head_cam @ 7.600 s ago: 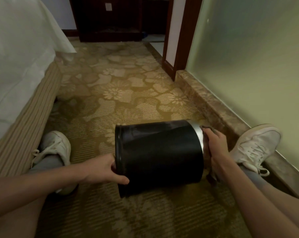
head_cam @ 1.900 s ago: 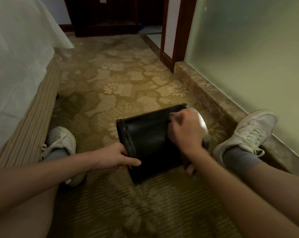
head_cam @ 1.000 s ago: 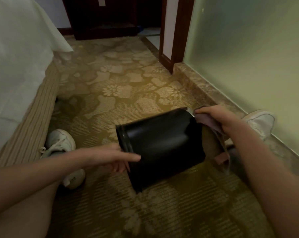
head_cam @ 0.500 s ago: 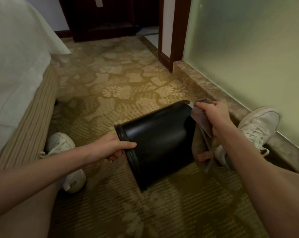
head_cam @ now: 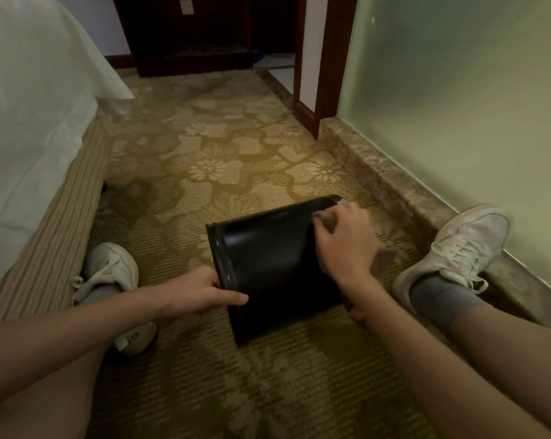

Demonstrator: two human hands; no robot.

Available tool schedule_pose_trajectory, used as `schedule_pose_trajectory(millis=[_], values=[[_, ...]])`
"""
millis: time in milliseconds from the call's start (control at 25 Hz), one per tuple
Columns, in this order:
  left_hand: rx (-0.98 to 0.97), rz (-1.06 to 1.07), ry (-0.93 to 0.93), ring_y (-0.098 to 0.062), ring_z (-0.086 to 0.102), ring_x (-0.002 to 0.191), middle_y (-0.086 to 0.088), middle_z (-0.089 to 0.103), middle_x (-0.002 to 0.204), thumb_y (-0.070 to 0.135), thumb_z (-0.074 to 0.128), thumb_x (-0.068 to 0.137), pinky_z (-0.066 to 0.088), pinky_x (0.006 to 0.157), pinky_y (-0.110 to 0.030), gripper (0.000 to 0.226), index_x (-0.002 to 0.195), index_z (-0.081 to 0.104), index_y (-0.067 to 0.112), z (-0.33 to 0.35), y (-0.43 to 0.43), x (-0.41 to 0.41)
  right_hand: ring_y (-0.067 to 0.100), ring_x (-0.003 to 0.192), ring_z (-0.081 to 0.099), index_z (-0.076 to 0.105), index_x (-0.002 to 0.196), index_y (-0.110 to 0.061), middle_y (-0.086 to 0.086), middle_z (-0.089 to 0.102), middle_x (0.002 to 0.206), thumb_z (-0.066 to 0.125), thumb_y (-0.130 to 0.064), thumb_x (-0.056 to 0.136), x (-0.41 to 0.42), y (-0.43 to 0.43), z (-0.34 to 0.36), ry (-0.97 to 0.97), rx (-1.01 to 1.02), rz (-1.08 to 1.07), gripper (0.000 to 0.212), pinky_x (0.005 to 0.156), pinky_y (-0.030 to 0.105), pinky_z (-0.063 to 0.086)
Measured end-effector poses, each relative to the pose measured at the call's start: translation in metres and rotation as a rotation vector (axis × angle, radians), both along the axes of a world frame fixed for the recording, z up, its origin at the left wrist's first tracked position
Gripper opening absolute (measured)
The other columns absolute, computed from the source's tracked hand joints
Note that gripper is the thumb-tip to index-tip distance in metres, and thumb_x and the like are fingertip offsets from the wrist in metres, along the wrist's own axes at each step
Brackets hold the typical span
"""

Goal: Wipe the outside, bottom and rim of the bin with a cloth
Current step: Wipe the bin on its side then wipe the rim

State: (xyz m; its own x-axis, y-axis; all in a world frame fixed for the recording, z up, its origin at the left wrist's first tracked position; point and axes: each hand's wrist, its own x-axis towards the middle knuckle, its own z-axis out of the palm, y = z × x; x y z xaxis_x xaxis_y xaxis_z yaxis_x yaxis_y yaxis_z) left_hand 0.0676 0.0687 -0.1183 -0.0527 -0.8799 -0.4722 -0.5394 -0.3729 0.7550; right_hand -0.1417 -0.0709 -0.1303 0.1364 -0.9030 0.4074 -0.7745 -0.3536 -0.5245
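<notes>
shifted from the end back onto the side wall: right hand (head_cam: 343, 245), fingers curled over the cloth (head_cam: 324, 219) beneath them. left hand (head_cam: 201, 293) pinching the opposite edge of the bin (head_cam: 267, 264), lying sideways under both. outside wipe underway; next likely needs rolling it.

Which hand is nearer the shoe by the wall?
Right. The right hand holds the cloth on the bin end nearest that shoe; the left hand grips the bin's opposite end.
</notes>
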Motion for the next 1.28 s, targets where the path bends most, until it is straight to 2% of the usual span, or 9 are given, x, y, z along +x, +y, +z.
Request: schedule_pose_trajectory(millis=[120,200,400,600,720,880,960,1080,1280], values=[[0.014,-0.029,0.01,-0.007,0.046,0.046,0.003,0.054,0.054,0.021,0.069,0.087,0.035,0.044,-0.017,0.015,0.082,0.066,0.007,-0.005,0.001,-0.001,0.016,0.098,0.05,0.061,0.093,-0.021,-0.004,0.056,0.098,0.062,-0.035,0.088,0.054,0.055,-0.007,0.069,-0.081,0.42,0.015,0.063,0.029,0.035],[0.05,-0.047,0.029,-0.017,0.046,0.054,-0.01,0.053,0.066,0.024,0.071,0.086,0.035,0.044,-0.019,0.028,0.093,0.065,-0.003,-0.007,0.003,-0.002,0.014,0.096,0.05,0.061,0.093,-0.021,-0.005,0.056,0.097,0.062,-0.034,0.088,0.054,0.062,-0.015,0.118,-0.127,0.543,0.015,0.061,0.027,0.033],[0.076,-0.072,0.041,-0.02,0.045,0.059,-0.016,0.052,0.078,0.028,0.069,0.087,0.036,0.045,-0.02,0.04,0.116,0.061,0.002,-0.012,0.004,0.0,0.024,0.1,0.055,0.06,0.089,-0.019,0.001,0.059,0.1,0.06,-0.038,0.092,-0.029,-0.034,-0.002,-0.028,0.064,0.064,0.019,0.072,0.034,0.04],[0.22,-0.122,0.094,-0.017,0.048,0.065,-0.009,0.052,0.079,0.036,0.067,0.087,0.039,0.052,-0.021,0.039,0.116,0.062,0.01,-0.004,0.004,-0.001,0.022,0.083,0.066,0.07,0.087,-0.018,0.003,0.071,0.085,0.073,-0.033,0.082,-0.039,-0.055,0.009,-0.371,0.511,0.034,0.016,0.081,0.039,0.054],[0.428,-0.145,0.19,-0.01,0.045,0.058,0.002,0.048,0.063,0.047,0.069,0.079,0.038,0.054,-0.021,0.026,0.082,0.073,0.021,0.01,0.004,0.003,0.026,0.082,0.071,0.073,0.094,-0.007,0.01,0.074,0.085,0.078,-0.02,0.079,-0.047,-0.071,0.019,-0.629,0.805,-0.003,0.021,0.087,0.041,0.057],[0.367,0.009,0.142,-0.01,0.046,0.052,0.001,0.048,0.059,0.055,0.071,0.066,0.037,0.049,-0.019,0.078,0.12,0.063,-0.001,0.03,-0.009,0.026,0.024,0.064,0.071,0.072,0.097,-0.009,0.011,0.074,0.075,0.072,-0.023,0.085,-0.068,-0.079,0.026,-0.58,1.05,0.104,0.018,0.065,0.034,0.061],[0.294,0.146,0.164,-0.009,0.041,0.049,0.002,0.043,0.056,0.053,0.065,0.079,0.034,0.047,-0.02,0.068,0.118,0.06,-0.002,0.034,-0.015,0.03,0.023,0.06,0.07,0.071,0.104,-0.009,0.012,0.073,0.075,0.068,-0.024,0.089,-0.074,-0.074,0.028,-0.555,1.138,0.169,0.021,0.061,0.032,0.06],[0.238,0.307,0.198,-0.011,0.034,0.047,0.002,0.037,0.055,0.041,0.05,0.095,0.03,0.046,-0.022,0.032,0.108,0.053,0.012,0.03,-0.016,0.016,0.029,0.078,0.071,0.072,0.098,-0.005,0.016,0.073,0.085,0.076,-0.027,0.082,-0.075,-0.073,0.034,-0.311,0.991,0.134,0.027,0.078,0.04,0.058],[0.17,0.311,0.223,-0.011,0.027,0.045,0.003,0.028,0.053,0.037,0.051,0.096,0.027,0.045,-0.022,0.026,0.106,0.048,0.013,0.021,-0.014,0.012,0.028,0.107,0.057,0.066,0.103,-0.015,0.005,0.061,0.11,0.062,-0.037,0.088,-0.023,-0.03,0.025,0.181,0.282,0.052,0.027,0.082,0.04,0.051]])
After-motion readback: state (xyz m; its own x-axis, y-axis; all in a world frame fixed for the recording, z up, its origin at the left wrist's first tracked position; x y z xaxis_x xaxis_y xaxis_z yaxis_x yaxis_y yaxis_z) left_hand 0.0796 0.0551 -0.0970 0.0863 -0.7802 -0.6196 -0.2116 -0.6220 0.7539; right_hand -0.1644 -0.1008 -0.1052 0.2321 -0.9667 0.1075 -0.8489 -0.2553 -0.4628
